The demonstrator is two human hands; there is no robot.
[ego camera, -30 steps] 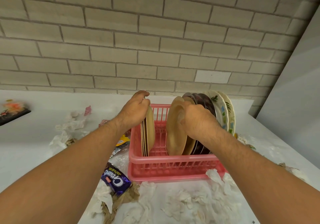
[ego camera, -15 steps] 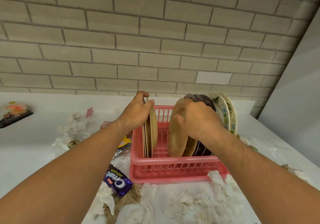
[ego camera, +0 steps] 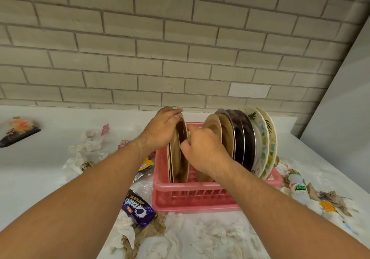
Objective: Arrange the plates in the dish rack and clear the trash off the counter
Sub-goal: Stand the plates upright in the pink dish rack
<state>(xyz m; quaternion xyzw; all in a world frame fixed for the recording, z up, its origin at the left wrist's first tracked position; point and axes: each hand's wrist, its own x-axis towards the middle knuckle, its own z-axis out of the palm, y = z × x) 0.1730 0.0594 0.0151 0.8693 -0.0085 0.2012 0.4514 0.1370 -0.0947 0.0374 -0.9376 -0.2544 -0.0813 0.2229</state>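
Near edge: crumpled tissue (ego camera: 210,236) and brown paper litter the counter (ego camera: 40,178). A purple snack wrapper (ego camera: 138,208) lies just left of the pink dish rack (ego camera: 192,198).

In the rack, left end: a small group of tan plates (ego camera: 177,158) stands on edge. The left hand (ego camera: 162,130) curls over their top rim, fingers wrapped down the far side. The right hand (ego camera: 204,148) pinches the rim of the rightmost one, thumb and fingers closed on it.

Right end: more upright plates (ego camera: 246,138), tan, then dark, then floral, lean together. A plastic bottle (ego camera: 298,188) lies beyond the rack's right corner.

Handling, judged: the plates are rigid, smooth, possibly slick, breakable if knocked together. Hold at the upper rim, one hand steadying the group, and set each into a slot. The trash is light and soft and can be gathered by the handful.

Far: a black tray (ego camera: 18,132) at the left, then the brick wall (ego camera: 180,48).
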